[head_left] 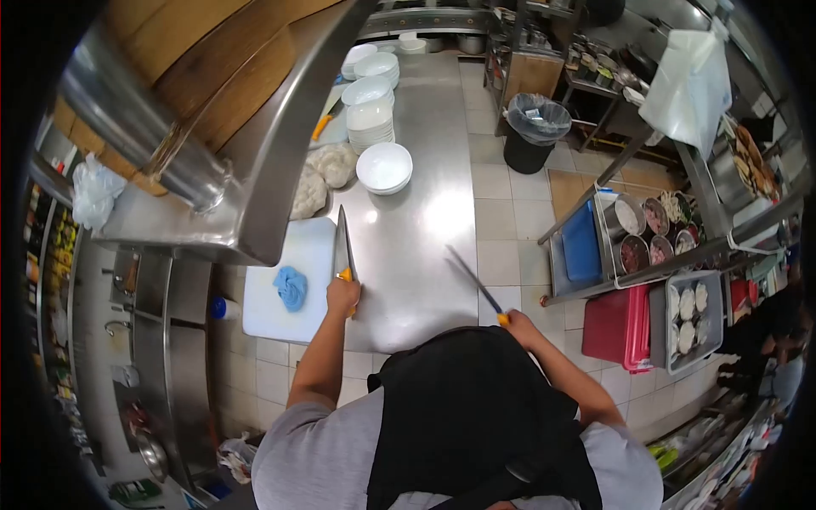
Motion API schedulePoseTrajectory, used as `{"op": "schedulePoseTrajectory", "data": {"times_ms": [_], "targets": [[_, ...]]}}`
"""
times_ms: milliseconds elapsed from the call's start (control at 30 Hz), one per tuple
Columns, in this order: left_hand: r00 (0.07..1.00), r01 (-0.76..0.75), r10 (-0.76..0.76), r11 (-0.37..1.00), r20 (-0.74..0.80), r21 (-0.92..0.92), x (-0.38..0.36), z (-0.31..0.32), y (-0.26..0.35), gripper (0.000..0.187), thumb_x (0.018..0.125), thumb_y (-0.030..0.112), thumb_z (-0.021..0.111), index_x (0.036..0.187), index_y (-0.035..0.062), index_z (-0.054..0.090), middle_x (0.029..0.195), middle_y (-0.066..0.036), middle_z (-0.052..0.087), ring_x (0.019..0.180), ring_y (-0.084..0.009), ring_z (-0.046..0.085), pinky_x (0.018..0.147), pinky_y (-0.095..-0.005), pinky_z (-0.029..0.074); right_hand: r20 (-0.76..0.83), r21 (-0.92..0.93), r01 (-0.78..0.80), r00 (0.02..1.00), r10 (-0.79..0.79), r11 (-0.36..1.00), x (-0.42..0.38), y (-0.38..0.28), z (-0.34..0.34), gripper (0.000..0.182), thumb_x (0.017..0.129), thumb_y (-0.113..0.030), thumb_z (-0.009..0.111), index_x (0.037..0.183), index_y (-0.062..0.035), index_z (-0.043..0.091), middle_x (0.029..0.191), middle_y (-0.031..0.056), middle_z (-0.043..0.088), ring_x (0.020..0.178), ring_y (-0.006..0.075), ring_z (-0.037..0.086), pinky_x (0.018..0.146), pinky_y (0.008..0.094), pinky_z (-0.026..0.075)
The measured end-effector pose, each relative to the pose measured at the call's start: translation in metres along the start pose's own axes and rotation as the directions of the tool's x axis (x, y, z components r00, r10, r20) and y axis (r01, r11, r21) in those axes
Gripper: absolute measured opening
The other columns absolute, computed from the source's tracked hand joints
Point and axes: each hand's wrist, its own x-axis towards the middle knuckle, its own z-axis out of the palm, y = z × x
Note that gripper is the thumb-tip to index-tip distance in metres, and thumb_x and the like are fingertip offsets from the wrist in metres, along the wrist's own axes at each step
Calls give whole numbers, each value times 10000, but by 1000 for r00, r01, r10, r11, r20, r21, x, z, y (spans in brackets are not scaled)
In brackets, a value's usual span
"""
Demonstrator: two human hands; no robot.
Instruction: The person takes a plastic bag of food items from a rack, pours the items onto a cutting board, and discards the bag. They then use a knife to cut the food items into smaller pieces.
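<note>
My left hand is closed around the orange-yellow handle of a long kitchen knife. The knife points away from me, just past the right edge of a white cutting board. On that board lies a crumpled blue cloth. To the right, my right hand grips the yellow handle of a long, thin, dark rod that looks like a honing steel. Its far end is slightly blurred and angles up over the table's right edge. The knife and the steel are apart.
Stacked white bowls and cloudy plastic bags stand farther along the steel table. A metal shelf overhangs the left. On the right are a bin, a metal rack and a red tub.
</note>
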Motion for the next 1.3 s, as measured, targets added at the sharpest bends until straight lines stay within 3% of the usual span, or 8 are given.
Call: {"op": "schedulePoseTrajectory", "data": {"times_ms": [400, 600, 867, 967, 1000, 1067, 1167, 1300], "targets": [[979, -11, 26, 997, -204, 73, -72, -26, 28, 457, 933, 330, 774, 1231, -10, 707, 1266, -266, 730, 1151, -465, 733, 1002, -537, 588, 566, 369, 70, 774, -284, 927, 82, -152, 52, 623, 1033, -155, 752, 1609, -44, 543, 1422, 145, 675, 1170, 250, 708, 984, 403, 585], [983, -118, 123, 992, -135, 45, -90, -49, 30, 295, 903, 279, 812, 1028, 22, 741, 969, -210, 802, 916, -424, 786, 819, -520, 615, -303, -178, 700, 630, -716, 691, 118, -138, -159, 387, 988, -137, 700, 1355, -16, 665, 1214, 186, 738, 1108, 313, 725, 976, 454, 579], [894, -448, 447, 890, -24, -82, -92, -65, 58, 229, 884, 153, 844, 986, -8, 716, 878, -170, 772, 815, -362, 756, 771, -468, 592, -948, -276, 170, 115, -297, 946, 31, -187, -507, 838, 877, -212, 807, 1573, 47, 419, 1603, 401, 404, 1447, 578, 482, 1214, 569, 447], [900, -435, 435, 887, -36, -153, -100, -71, 74, 219, 885, 129, 845, 988, -12, 712, 887, -171, 772, 814, -360, 751, 776, -461, 588, -932, -231, -143, -253, -261, 962, 1, -175, -557, 1106, 889, -253, 777, 1790, -76, 161, 1812, 372, 85, 1632, 521, 291, 1321, 662, 240], [872, -489, 487, 857, -52, -162, -101, -70, 75, 221, 890, 124, 842, 1004, -17, 715, 884, -170, 769, 810, -360, 748, 771, -457, 586, -905, -227, -243, -304, -296, 943, 5, -164, -563, 896, 919, -224, 739, 1724, -84, 371, 1751, 331, 332, 1573, 446, 446, 1312, 684, 243], [853, -520, 519, 838, -51, -165, -105, -69, 68, 224, 895, 120, 839, 1019, -23, 719, 881, -170, 765, 805, -359, 745, 766, -453, 583, -917, -314, -207, 318, -240, 927, 2, -141, -570, 601, 930, -170, 703, 1522, -98, 633, 1495, 243, 658, 1355, 361, 660, 1218, 643, 378], [818, -567, 575, 806, -3, -171, -109, -61, 103, 253, 905, 120, 836, 1091, -18, 736, 891, -164, 758, 800, -355, 744, 752, -448, 579, -800, -599, -156, 67, -597, 785, 14, -145, -510, 309, 921, -81, 649, 1193, -84, 795, 1127, 171, 814, 1085, 347, 752, 1078, 585, 462], [732, -634, 675, 726, 95, -267, -123, -66, 176, 238, 923, 108, 823, 1120, 3, 741, 959, -157, 758, 787, -331, 740, 748, -438, 583, -626, -778, -206, 342, -701, 594, 24, -143, -444, 215, 899, -91, 681, 1064, -97, 819, 1021, 167, 809, 964, 343, 761, 899, 502, 525]]}}
